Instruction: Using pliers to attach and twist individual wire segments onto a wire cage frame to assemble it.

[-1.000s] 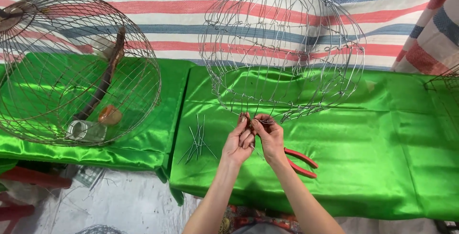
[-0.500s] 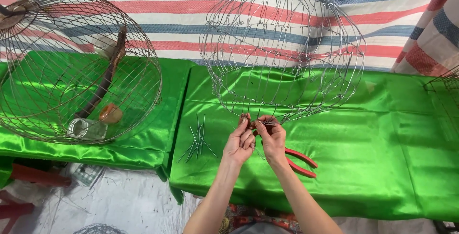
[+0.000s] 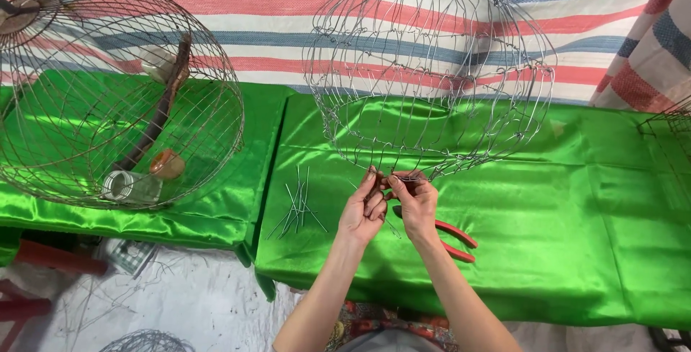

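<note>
Pinching at the bottom rim of the unfinished wire cage [image 3: 432, 78]: left hand [image 3: 363, 211] and right hand [image 3: 414, 204] meet there, fingertips closed on the lower ring wire, close together, nearly touching. Whether a separate short wire sits between the fingers, cannot tell. Cage stands on the green satin cloth [image 3: 576, 215], mid-table, against the striped tarp [image 3: 288, 28]. Red-handled pliers [image 3: 453, 240] lie on the cloth just beside the right wrist, untouched. Loose bundle of cut wire pieces [image 3: 296, 208] lies left of the left hand, near but apart. Finished round cage [image 3: 108, 100] lies tilted on the neighbouring table, well apart, with a perch stick and small cups inside.
</note>
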